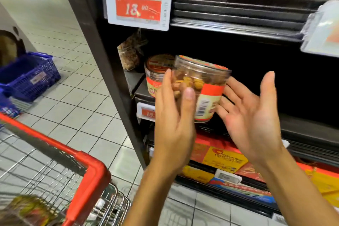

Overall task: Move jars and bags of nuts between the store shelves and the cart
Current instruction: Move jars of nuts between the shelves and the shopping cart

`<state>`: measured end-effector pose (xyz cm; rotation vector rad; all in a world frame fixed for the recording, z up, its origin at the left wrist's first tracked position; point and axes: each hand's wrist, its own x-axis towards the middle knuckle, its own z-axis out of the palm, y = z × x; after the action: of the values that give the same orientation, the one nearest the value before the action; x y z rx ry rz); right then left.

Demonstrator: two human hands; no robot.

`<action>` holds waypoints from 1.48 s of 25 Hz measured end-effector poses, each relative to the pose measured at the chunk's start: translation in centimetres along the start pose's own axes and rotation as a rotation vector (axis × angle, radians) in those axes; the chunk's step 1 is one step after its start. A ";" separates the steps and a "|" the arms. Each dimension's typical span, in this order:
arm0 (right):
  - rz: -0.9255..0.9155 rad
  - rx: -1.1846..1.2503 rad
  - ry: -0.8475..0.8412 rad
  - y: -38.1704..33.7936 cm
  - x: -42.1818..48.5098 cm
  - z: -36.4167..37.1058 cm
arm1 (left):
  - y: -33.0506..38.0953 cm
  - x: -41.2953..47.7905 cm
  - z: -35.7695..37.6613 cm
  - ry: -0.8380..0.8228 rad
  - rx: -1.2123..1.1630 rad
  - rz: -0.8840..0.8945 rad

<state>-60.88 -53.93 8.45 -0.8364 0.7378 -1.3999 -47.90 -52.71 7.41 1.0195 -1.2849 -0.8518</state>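
A tilted jar of nuts (201,86) is sitting between both hands at the shelf (302,124). The left hand (174,115) is gripping it, thumb across the front. The right hand (251,115), fingers (222,108) spread wide, is touching its label.

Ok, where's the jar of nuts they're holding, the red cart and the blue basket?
jar of nuts (205,86), head view, clear side wall.
red cart (95,172), head view, red corner rim.
blue basket (36,75), head view, mesh side.

Jar (201,86) before shelf (229,29), seemingly tilted.
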 end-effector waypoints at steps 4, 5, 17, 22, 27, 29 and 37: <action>-0.076 -0.001 -0.071 -0.3 1.2 1.1 | 1.1 2.9 -2.0 -0.020 -0.121 0.042; -0.109 -0.023 -0.094 -0.1 1.8 1.8 | 1.2 3.9 -2.3 -0.006 -0.102 -0.003; -0.263 -0.161 -0.073 2.5 8.7 3.4 | -1.8 11.4 -3.0 0.182 -0.180 -0.175; -0.135 -0.383 -0.052 3.0 8.9 3.2 | -3.3 6.3 -3.0 0.211 -0.102 -0.015; -0.174 -0.490 -0.065 3.2 7.7 2.8 | -3.5 8.4 -4.4 0.173 -0.102 -0.119; -0.190 -0.480 -0.064 3.3 7.4 2.6 | -3.9 8.9 -4.7 0.108 -0.104 -0.124; -0.215 -0.432 -0.032 5.1 7.3 2.9 | -4.8 7.7 -4.2 0.062 -0.236 -0.100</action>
<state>-55.31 -61.12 5.95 -1.3026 0.9659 -1.4329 -42.62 -61.01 5.53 0.9199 -1.0604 -1.0146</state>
